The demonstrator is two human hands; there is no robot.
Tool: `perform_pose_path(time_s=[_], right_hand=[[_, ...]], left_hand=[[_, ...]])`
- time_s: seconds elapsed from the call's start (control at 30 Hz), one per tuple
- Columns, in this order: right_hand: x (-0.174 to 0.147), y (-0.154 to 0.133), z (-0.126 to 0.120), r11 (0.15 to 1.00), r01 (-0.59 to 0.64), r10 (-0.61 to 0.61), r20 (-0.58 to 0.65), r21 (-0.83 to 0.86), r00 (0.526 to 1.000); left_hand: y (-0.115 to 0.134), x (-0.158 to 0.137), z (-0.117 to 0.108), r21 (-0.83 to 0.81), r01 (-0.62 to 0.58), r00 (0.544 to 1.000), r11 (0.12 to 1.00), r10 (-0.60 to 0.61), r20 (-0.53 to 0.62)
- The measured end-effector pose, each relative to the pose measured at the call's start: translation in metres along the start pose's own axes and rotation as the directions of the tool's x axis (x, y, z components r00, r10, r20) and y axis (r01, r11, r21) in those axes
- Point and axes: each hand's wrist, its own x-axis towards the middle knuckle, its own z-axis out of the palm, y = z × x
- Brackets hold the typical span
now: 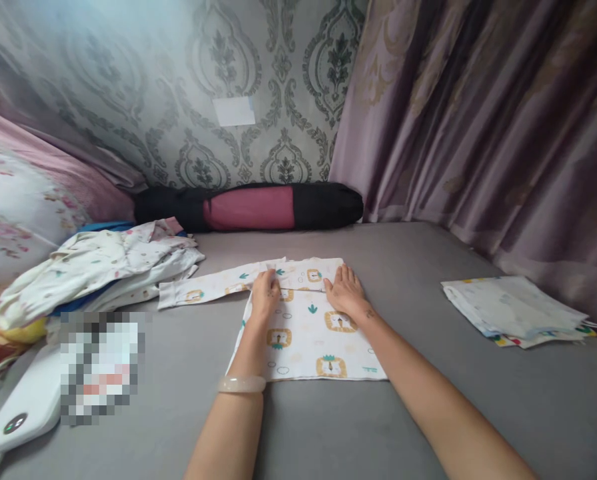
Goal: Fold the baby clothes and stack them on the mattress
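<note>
Lion-print shirt (306,333) is lying flat on the grey sheet (308,427), one sleeve (213,287) stretching leftward. Right hand (346,291) is resting on its far right corner, fingers extended, thumb spread, apparently to hold cloth smooth. Left hand (265,293) is curling at the opposite side, probably steadying it; whether fingertips are pinching fabric, cannot tell. Folded cloths (518,310) are sitting well apart, seemingly out of the way.
</note>
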Motion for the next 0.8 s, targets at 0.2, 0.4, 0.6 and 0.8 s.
perform_pose_path(time_s=[0.2,0.4,0.6,0.8], right_hand=[[0.009,-0.020,-0.011,1.000,0.023,-0.023,-0.023,0.002,0.999],[0.022,-0.028,0.000,0.997,0.062,-0.059,-0.064,0.040,0.996],[0.031,-0.013,0.007,0.999,-0.029,0.031,-0.099,0.018,0.995],[0.028,-0.023,0.001,1.000,0.021,-0.023,-0.117,-0.020,0.993]], left_hand=[[-0.001,0.002,0.002,-0.018,-0.054,0.999,0.998,0.054,-0.006],[0.001,0.001,0.002,0.032,-0.076,0.997,0.997,0.076,0.003],[0.008,-0.002,-0.002,0.206,-0.038,0.998,0.978,0.028,0.052],[0.020,-0.001,-0.003,0.271,-0.097,0.995,0.958,0.095,0.022]])
